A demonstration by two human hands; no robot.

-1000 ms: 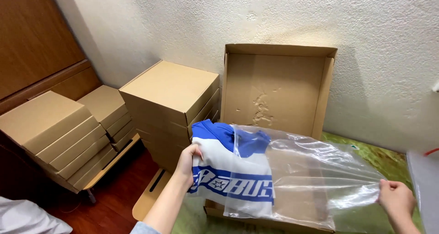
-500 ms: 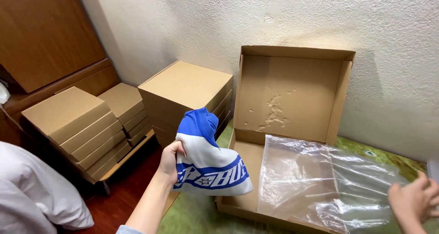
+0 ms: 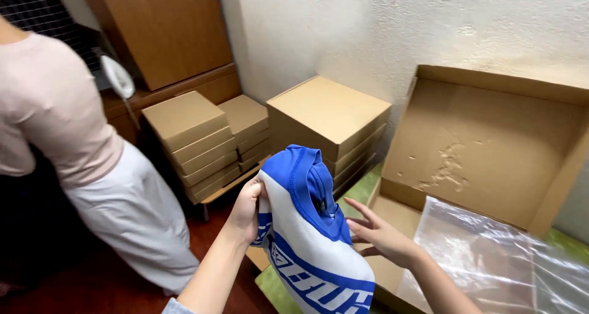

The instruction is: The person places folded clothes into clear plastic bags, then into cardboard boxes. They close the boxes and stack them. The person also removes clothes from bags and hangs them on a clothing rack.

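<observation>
Left hand (image 3: pixel 248 210) has its grip clamped on the folded blue-and-white shirt (image 3: pixel 310 246), holding it up mid-frame. Right hand (image 3: pixel 380 234) is open, fingers just steadying it beside the open cardboard box (image 3: pixel 491 142).

blue-and-white folded garment (image 3: pixel 310 240), brown cardboard boxes (image 3: pixel 328 114), clear bag (image 3: pixel 491 259)

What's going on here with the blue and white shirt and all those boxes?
A person is holding a folded blue and white garment up in front of them. The left hand grips its edge, while the right hand touches its other side with open fingers. Just behind lies an open cardboard box with a clear plastic bag over it. Stacks of closed flat boxes stand by the wall, and another person stands on the left.
</observation>
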